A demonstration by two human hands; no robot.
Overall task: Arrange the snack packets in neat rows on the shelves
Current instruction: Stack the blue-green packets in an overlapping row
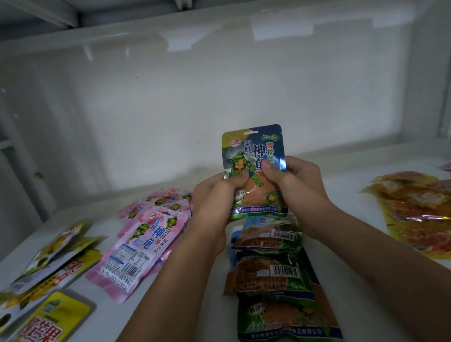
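The white shelf (339, 188) holds all the packets. At 3 o'clock lies an orange pile (438, 214). At 9 o'clock lie yellow packets (31, 293), with pink packets (146, 236) beside them nearer the middle. A green row (277, 281) runs toward 6 o'clock. Just above it, the left hand (217, 198) and right hand (293, 180) pinch one blue packet (253, 166) upright by its two sides.
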